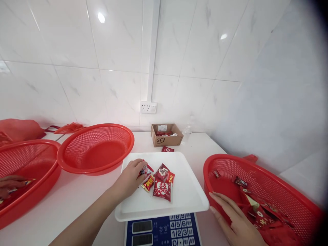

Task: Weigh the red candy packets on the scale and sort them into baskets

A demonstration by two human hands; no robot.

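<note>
My left hand [132, 177] rests on the white weighing tray [187, 201] of a scale, fingers closed on a small dark red candy packet [146, 169]. Beside it on the tray lie several red wrapped sweets [162, 187], the largest bearing a white double-happiness mark. My right hand [234, 218] lies flat with fingers stretched out against the near rim of a red mesh basket [287, 191] at the right, which holds several red and dark candy packets [258, 212]. It holds nothing.
The scale's blue keypad [164, 230] shows at the bottom. An empty-looking red basket [96, 148] and another red basket [25, 171] sit at the left, where another person's hand [9, 186] reaches in. A cardboard box [166, 134] stands by the tiled wall.
</note>
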